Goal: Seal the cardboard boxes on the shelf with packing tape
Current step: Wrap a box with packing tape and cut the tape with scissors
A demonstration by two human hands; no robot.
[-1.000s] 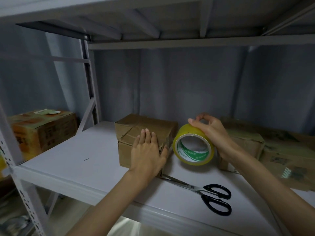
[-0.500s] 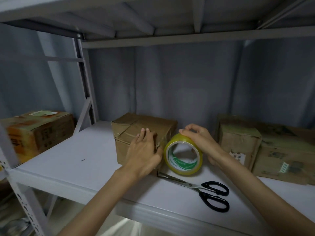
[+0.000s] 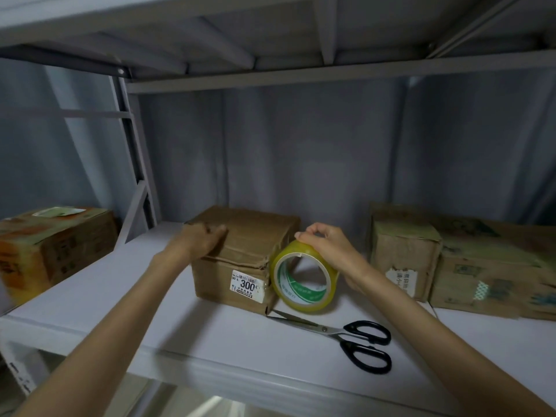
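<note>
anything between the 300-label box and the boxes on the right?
Head view: the tape roll stands upright there, gripped on top by the right hand, against the center box. Bare shelf separates it from the right boxes.

Background stuff: black-handled scissors [image 3: 346, 335] lying flat near the shelf's front edge, blades closed and pointing left, handles to the right. Behind everything hangs a grey wrinkly curtain [image 3: 301, 152] (or some kind of sheet, hard to say). The upper shelf's underside [image 3: 240, 34] has grey metal ribs running across it. On the left there's a grey upright post [image 3: 132, 139] with a diagonal brace [image 3: 137, 210] leaning against it lower down. Down at the bottom left you can see a perforated leg [image 3: 21, 374] of the rack, kind of blurry.
</note>
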